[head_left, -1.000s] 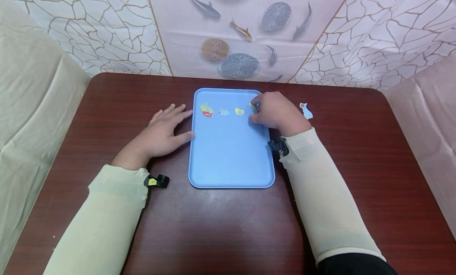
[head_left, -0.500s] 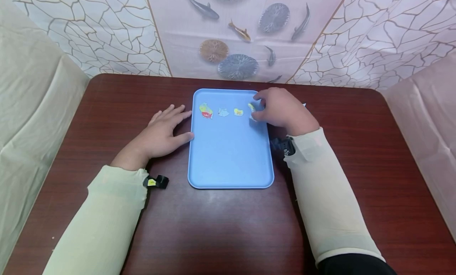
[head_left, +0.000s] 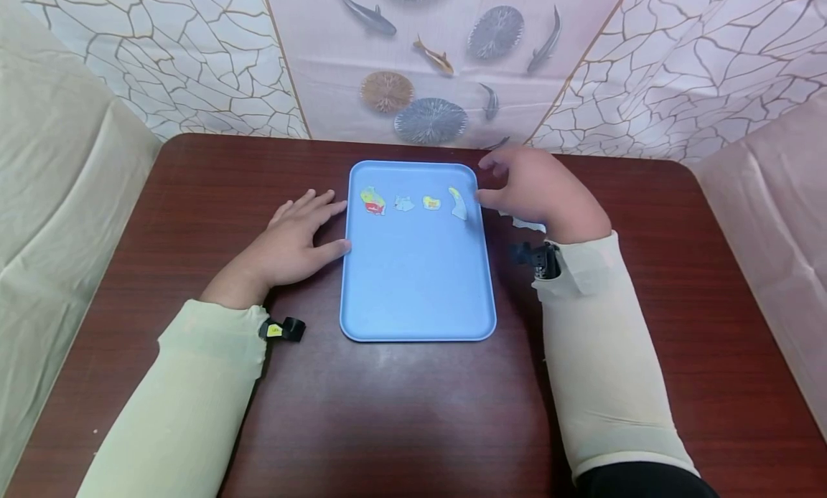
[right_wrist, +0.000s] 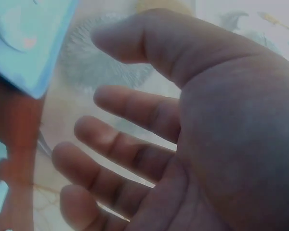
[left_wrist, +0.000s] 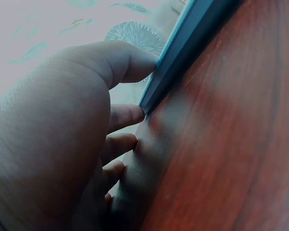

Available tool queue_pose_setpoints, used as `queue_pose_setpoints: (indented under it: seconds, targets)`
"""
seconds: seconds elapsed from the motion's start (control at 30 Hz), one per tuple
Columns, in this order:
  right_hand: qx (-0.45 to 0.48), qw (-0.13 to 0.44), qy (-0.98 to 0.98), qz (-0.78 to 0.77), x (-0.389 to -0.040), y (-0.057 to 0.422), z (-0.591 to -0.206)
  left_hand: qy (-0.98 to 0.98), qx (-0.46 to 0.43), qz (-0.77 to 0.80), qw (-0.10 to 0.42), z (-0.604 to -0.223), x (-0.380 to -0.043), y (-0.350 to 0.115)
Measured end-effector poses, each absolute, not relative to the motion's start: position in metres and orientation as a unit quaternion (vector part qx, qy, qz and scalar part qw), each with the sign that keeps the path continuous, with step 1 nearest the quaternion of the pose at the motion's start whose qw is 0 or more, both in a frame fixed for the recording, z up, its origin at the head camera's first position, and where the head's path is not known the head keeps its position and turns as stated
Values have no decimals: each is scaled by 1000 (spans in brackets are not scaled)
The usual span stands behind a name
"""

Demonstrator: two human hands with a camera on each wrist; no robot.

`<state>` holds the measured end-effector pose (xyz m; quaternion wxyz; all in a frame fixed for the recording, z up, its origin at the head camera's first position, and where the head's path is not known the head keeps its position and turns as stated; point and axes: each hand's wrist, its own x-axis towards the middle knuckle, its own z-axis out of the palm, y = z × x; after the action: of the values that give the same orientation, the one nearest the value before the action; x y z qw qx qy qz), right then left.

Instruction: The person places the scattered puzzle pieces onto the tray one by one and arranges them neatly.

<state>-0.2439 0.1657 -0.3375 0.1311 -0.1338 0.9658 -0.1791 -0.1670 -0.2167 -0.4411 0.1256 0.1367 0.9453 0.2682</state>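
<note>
A blue tray (head_left: 416,290) lies on the table, with a row of small flat cutouts near its far end. From the left, these are a yellow, green and red cutout (head_left: 373,201), a pale blue one (head_left: 404,204), a yellow one (head_left: 431,203) and a curved yellow and pale blue one (head_left: 458,204). My left hand (head_left: 287,240) rests spread on the table, thumb and index fingertip at the tray's left edge. Just beyond the right edge hovers my right hand (head_left: 545,193), fingers loosely bent and holding nothing. Beneath it a pale cutout (head_left: 530,226) shows in part.
The dark reddish-brown table (head_left: 413,412) extends around the tray. Behind it hangs a patterned cloth (head_left: 452,67) with fish prints, and pale cloth (head_left: 58,196) drapes the left side. A camera (head_left: 545,261) is strapped at the right wrist.
My right hand has let go of the curved cutout and moved right, off the tray. That cutout now lies fully visible at the row's right end. The left hand stays in place.
</note>
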Motion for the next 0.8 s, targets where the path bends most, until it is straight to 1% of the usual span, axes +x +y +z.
queue_pose_setpoints:
  seconds: [0.23, 0.37, 0.5, 0.67, 0.8]
  targets:
    - [-74, 196, 950, -230, -237, 181, -323, 946, 136, 267, 124, -442, -167, -216]
    - [-63, 207, 945, -246, -236, 191, -320, 946, 136, 267, 123, -442, -167, -216]
    - [-64, 197, 950, -234, -240, 203, -321, 946, 135, 267, 125, -441, -167, -216]
    - [-75, 161, 967, -183, -248, 223, -322, 946, 135, 268, 125, -440, -167, -216]
    - [-55, 158, 972, -166, -253, 237, -324, 946, 135, 268, 126, -440, -167, -216]
